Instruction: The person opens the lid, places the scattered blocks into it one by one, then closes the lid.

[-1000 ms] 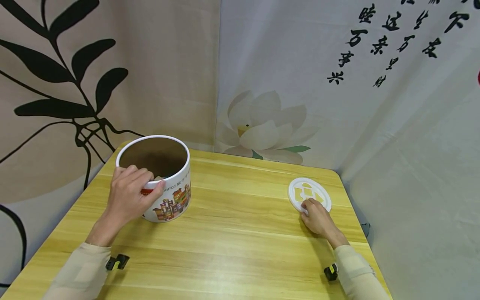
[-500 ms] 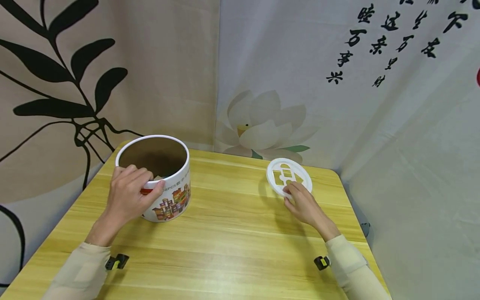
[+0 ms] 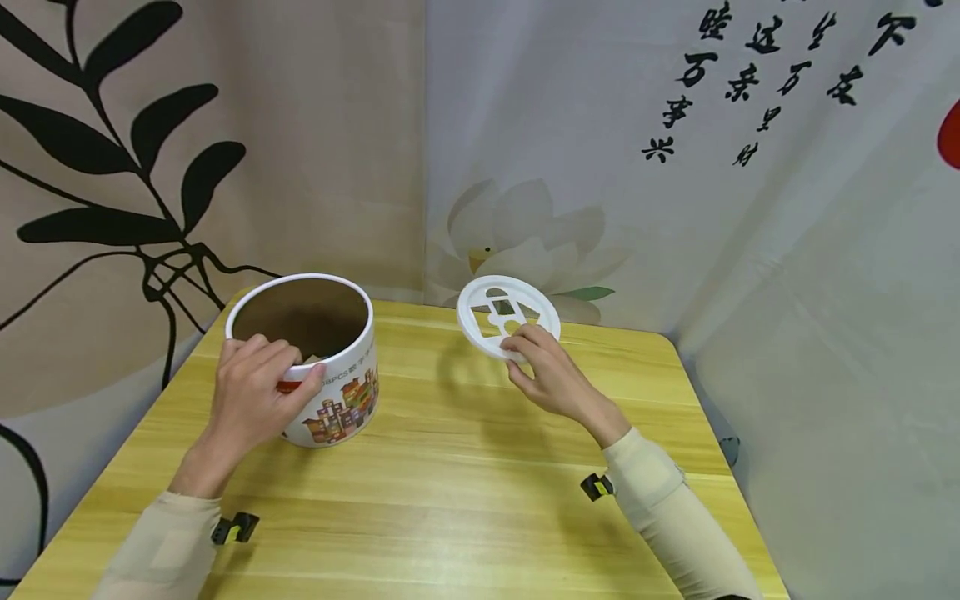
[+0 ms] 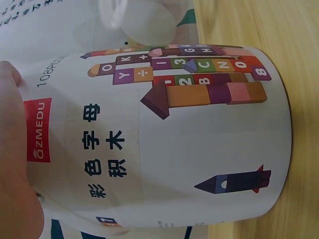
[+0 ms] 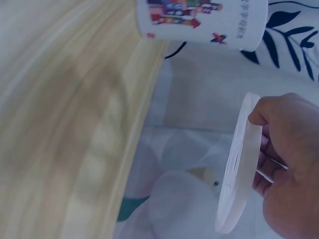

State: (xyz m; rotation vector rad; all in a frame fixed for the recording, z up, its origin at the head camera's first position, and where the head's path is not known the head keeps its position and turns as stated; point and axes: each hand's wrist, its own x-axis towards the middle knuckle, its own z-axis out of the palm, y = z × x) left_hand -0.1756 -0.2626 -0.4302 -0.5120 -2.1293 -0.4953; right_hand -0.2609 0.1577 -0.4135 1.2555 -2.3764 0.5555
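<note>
A round white bucket printed with colourful toy blocks stands upright at the table's left side, its top uncovered. My left hand grips the near rim, fingers over the edge and thumb outside. In the left wrist view the bucket's printed wall fills most of the picture, with part of the hand at the left edge. A white round lid with cut-out shapes is held above the table by my right hand, which pinches its near edge. The right wrist view shows the lid nearly edge-on.
The wooden table ends in a back edge just before the curtains. A pale curtain with dark writing and a lotus hangs behind and to the right. A beige curtain with black leaves hangs at the left.
My right hand has lifted the lid off the table and carried it leftward, closer to the bucket. My left hand keeps its grip on the rim.
</note>
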